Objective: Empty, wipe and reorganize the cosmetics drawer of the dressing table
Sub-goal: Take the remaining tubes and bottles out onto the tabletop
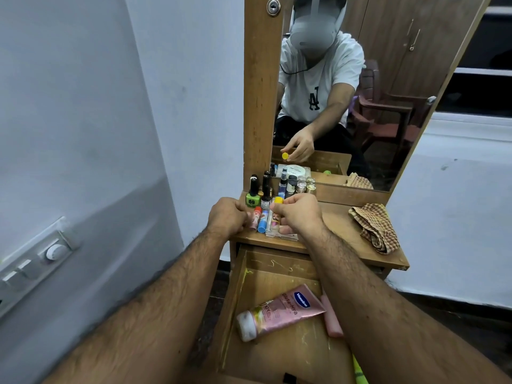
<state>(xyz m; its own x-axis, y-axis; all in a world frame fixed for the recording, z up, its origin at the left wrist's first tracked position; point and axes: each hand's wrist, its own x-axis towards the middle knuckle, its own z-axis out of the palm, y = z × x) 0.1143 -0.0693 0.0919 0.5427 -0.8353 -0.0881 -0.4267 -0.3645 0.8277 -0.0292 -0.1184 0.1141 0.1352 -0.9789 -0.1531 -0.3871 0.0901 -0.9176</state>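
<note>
The wooden drawer [243,289] stands pulled open below the dressing table top [343,228]. In it lie a pink Vaseline tube [279,311] and a smaller pink tube [332,320], partly under my right forearm. On the top, near the mirror, my right hand [297,214] pinches a small stick with a yellow cap [278,200]. My left hand [227,217] is closed beside a red-capped stick [256,217] and a blue-capped stick [262,221]; whether it grips one I cannot tell. Nail polish bottles, one green [252,196], stand behind them.
A folded checked cloth [374,227] lies on the right of the table top. More small bottles [293,187] line the mirror's foot. A wall with a switch panel [36,261] is on the left. A yellow-green thing [358,370] pokes in by the drawer's near right corner.
</note>
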